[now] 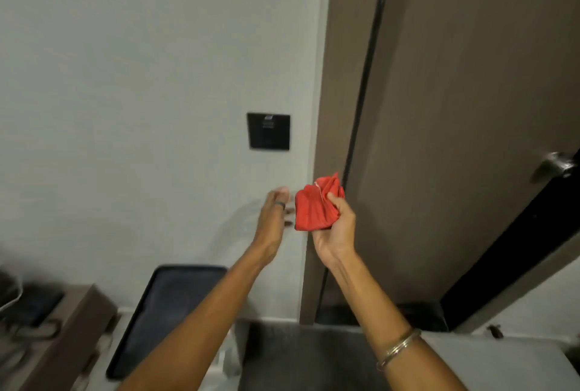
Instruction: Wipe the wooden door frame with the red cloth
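My right hand grips a bunched red cloth at about waist height, just in front of the brown wooden door frame. The frame runs upright beside the brown door, with a dark gap between them. My left hand is held flat with fingers apart, a ring on one finger, just left of the cloth and apart from it. The cloth does not touch the frame.
A black switch panel sits on the grey wall left of the frame. The door's metal handle is at the right edge. A dark flat case leans on the wall at the bottom, next to a brown cabinet.
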Motion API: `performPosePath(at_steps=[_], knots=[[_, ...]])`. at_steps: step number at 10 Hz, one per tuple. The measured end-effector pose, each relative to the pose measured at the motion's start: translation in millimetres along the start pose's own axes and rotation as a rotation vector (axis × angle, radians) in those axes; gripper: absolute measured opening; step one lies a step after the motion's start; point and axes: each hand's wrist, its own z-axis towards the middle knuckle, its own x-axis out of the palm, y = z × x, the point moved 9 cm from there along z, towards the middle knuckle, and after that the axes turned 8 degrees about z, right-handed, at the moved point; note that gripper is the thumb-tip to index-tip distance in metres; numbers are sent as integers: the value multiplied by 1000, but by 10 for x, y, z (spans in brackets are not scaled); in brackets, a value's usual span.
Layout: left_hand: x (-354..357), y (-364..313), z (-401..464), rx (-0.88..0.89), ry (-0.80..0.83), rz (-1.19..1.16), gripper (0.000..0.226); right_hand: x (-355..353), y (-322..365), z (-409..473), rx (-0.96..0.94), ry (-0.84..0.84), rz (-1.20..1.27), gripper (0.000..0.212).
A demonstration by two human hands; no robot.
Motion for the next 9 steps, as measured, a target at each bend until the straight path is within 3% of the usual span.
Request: performPosePath(at_steps=[1, 2, 3, 5, 7, 9], knots=[[-363, 909, -262, -402, 121, -297, 45, -260, -949, -210, 235, -63, -64, 34], [-842, 1516, -441, -508, 12, -312, 37, -493, -1663, -331, 411, -84, -247, 26], [-1554, 2402, -727, -614, -124, -228, 30, -938, -2610, -500, 644, -86, -684, 29], [-2480, 3588, -478, -700, -157, -7, 39, -1564, -3844, -386, 727, -114, -1088, 32], [-3014, 4512, -75, -681, -166, 301, 35, -2014, -4752, -65, 707, -175, -1325, 41], [-3109, 4754, -52, -681, -233, 556, 37, -2084, -4928, 40, 682, -132, -1476, 31]])
